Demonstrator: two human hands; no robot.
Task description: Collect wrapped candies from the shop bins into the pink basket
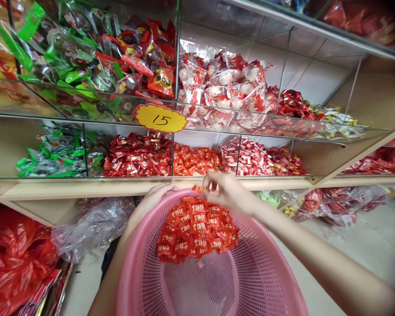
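A pink plastic basket (134,250) with mesh sides is tilted toward the shelf in front of me. Many red candy packets (197,228) with gold lettering are heaped against its far wall. My left hand (158,195) is closed at the far left rim, with its fingers partly hidden behind it. Above the far rim, my right hand (228,188) pinches a red candy packet (200,188) between thumb and fingers. Just beyond the hands, similar orange-red packets (195,160) lie in a low shelf compartment.
Glass-divided shelves hold green-wrapped candies (62,149), red-wrapped candies (138,156) and white-and-red packets (224,87). A yellow price tag (161,118) reading 15 hangs from the upper shelf edge. Below are a red plastic bag (16,263), a clear bag (95,228) and bagged goods (335,206).
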